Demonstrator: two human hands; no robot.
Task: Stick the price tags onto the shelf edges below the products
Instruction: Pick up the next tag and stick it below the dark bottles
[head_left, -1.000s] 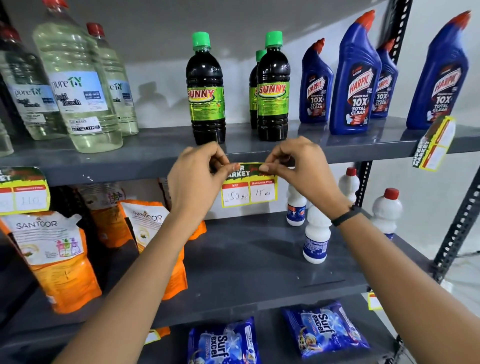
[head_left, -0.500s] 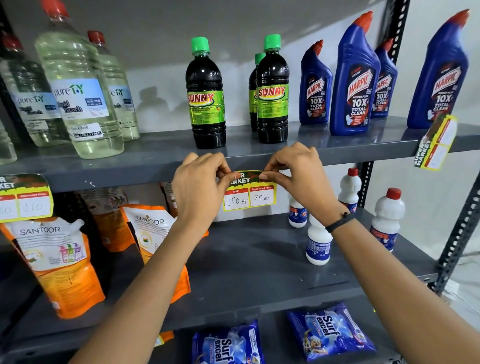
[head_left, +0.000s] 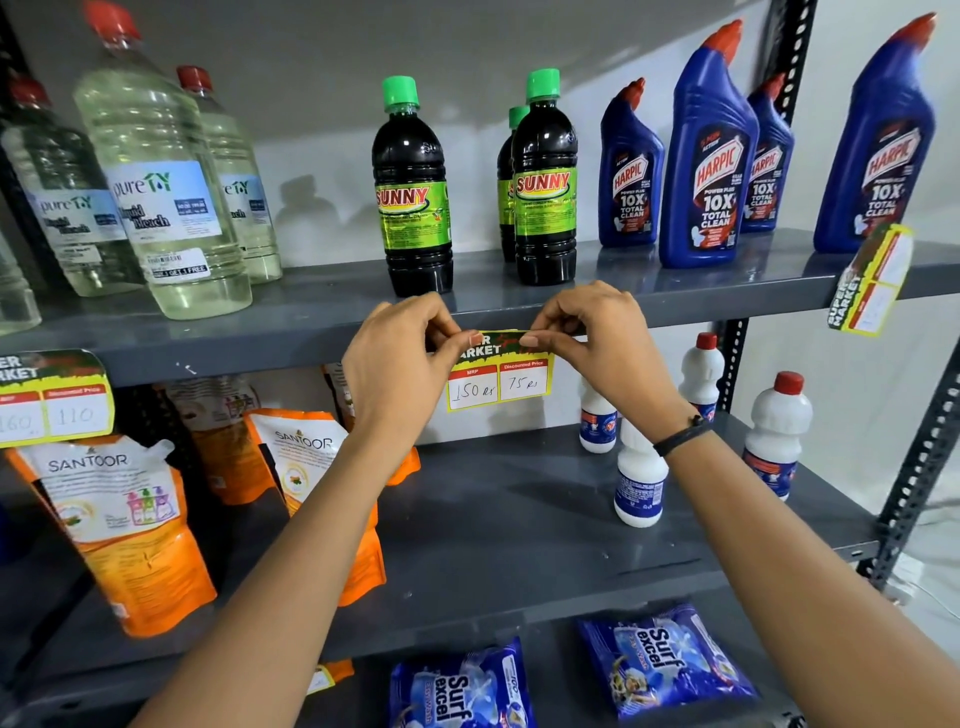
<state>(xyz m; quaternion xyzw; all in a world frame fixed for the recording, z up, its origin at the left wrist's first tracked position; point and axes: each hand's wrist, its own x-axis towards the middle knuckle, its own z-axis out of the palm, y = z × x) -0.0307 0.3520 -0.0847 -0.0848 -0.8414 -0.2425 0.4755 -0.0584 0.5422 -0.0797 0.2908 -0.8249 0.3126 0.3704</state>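
A yellow-edged price tag (head_left: 500, 373) reading 150 and 75 hangs at the front edge of the top grey shelf (head_left: 291, 338), below the dark Sunny bottles (head_left: 413, 192). My left hand (head_left: 402, 358) pinches its upper left corner with thumb and fingers. My right hand (head_left: 592, 338) pinches its upper right corner. The tag's top strip lies against the shelf edge; whether it is stuck I cannot tell.
Another tag (head_left: 54, 397) hangs on the same edge at left under the bleach bottles (head_left: 161, 187). A third tag (head_left: 872, 278) hangs crooked at right below the blue Harpic bottles (head_left: 711, 156). Orange Santoor pouches (head_left: 124, 525), white bottles (head_left: 641, 483) and Surf Excel packs (head_left: 667, 660) fill the lower shelves.
Both hands keep their pinch on the tag's top corners. The tag has shifted slightly against the shelf edge as the camera view dipped and steadied.
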